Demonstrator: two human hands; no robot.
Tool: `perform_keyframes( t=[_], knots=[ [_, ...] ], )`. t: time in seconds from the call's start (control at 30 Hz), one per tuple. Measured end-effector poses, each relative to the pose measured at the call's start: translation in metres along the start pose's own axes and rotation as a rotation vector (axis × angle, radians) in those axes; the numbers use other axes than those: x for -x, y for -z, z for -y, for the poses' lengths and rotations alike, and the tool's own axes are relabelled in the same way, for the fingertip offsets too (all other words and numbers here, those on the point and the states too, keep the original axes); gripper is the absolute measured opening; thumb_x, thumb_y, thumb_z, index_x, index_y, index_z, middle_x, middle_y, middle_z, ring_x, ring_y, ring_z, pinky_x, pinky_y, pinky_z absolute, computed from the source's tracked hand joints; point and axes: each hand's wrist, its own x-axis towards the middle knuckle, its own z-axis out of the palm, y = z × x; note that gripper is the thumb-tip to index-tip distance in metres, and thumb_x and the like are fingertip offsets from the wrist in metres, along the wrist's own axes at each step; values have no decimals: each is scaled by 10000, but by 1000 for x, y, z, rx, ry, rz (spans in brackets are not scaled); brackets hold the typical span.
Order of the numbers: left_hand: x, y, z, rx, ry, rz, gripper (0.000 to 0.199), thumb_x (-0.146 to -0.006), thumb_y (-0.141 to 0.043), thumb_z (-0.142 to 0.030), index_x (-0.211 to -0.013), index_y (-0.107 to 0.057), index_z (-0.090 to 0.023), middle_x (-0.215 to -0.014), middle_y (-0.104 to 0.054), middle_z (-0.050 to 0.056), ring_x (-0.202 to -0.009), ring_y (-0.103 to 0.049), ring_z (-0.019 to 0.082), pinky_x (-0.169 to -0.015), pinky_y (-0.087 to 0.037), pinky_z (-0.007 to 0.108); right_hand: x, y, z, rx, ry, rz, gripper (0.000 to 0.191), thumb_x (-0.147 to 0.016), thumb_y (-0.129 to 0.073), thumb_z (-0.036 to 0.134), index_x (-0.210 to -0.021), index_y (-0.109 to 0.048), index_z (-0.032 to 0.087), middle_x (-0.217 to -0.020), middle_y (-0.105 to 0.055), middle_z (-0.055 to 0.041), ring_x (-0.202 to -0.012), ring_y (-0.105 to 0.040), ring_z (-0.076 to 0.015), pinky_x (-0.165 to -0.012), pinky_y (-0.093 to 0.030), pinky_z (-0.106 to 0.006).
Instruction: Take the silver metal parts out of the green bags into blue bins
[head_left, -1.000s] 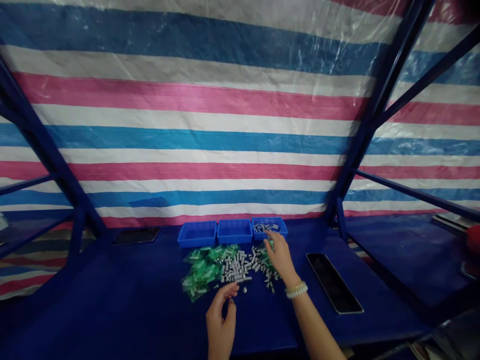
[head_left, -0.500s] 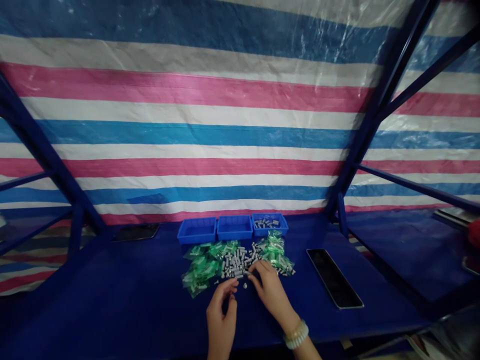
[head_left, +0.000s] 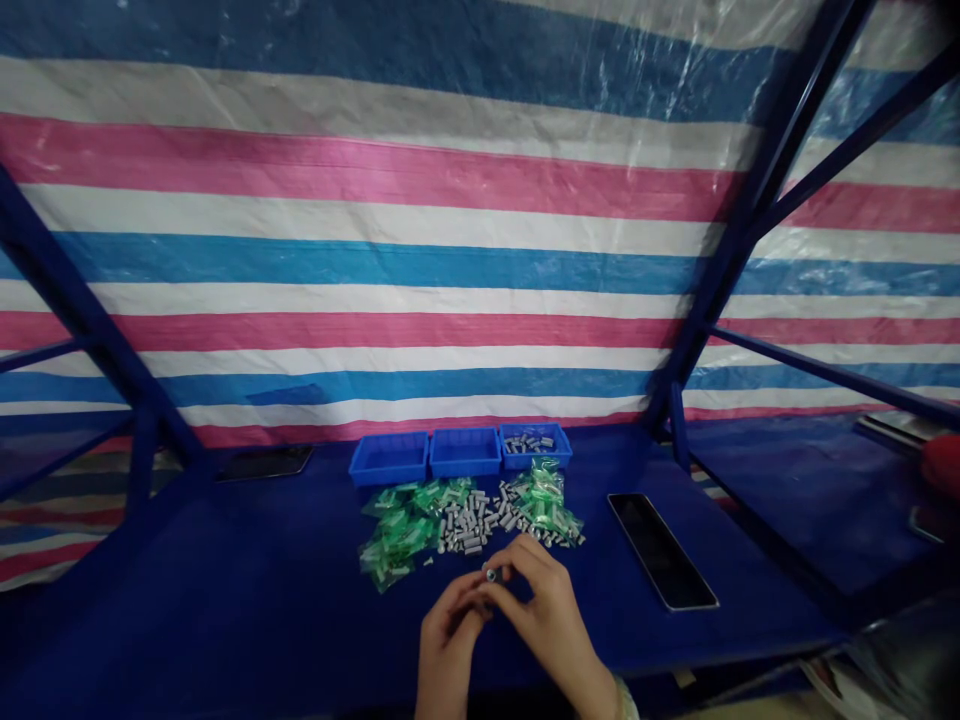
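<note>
My right hand (head_left: 541, 592) pinches a small metal cylinder (head_left: 492, 575) between thumb and fingers, its round end with a dark centre facing me. Close against it, the fingertips of my left hand (head_left: 453, 612) are pressed together; whatever they hold is hidden. Just beyond my hands lies a loose pile of grey metal cylinders (head_left: 466, 524) and small fittings. Green-tinted clear bags (head_left: 401, 530) of parts lie left of the pile, and another green bag (head_left: 546, 495) lies on its right. A tiny screw-like piece (head_left: 428, 562) sits alone before the pile.
Behind the pile stand a left blue tray (head_left: 390, 478), a middle blue tray (head_left: 465, 468) and a right blue tray (head_left: 535, 462) holding metal parts. A phone (head_left: 661, 550) lies at right, a dark flat device (head_left: 266, 463) at back left. Blue frame posts (head_left: 720, 270) flank the table.
My hands have come together in front of the pile. My right hand has drawn back from the pile with a metal cylinder. The small piece between my hands no longer shows on the table.
</note>
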Motion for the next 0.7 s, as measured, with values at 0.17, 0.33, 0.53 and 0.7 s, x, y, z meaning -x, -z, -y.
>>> perform_keyframes(
  t=[0.17,0.33,0.53,0.7],
  knots=[
    [5,3,-16,-109,-132,-96,251,-743,-678,-313,-946,-740,-179,-953,-742,85,-906,-687,254,-869,-544,342,0,-5,-16,-178,-163,-76,79,-768,-702,235,-792,-634,204,-732,-625,-2,-720,-599,-176,-683,-473,-273],
    [6,2,-22,-227,-235,4,216,-801,-614,-300,-936,-746,-195,-999,-737,91,-946,-681,261,-870,-547,339,6,-20,-28,-606,-292,23,201,-773,-718,343,-840,-591,202,-865,-708,-53,-787,-672,-209,-741,-520,-322],
    [-13,14,-8,-294,-243,-63,239,-805,-578,-321,-909,-745,-185,-977,-749,98,-943,-688,269,-903,-530,387,-29,1,-55,-291,-200,-118,229,-826,-635,370,-955,-670,184,-820,-709,-59,-754,-664,-218,-708,-518,-336],
    [-19,22,5,-312,-223,-96,246,-770,-592,-338,-904,-732,-187,-935,-761,96,-917,-703,276,-884,-542,412,-109,39,-86,48,-17,-187,280,-855,-541,317,-1036,-689,163,-970,-707,-98,-842,-647,-222,-786,-512,-364]
  ],
)
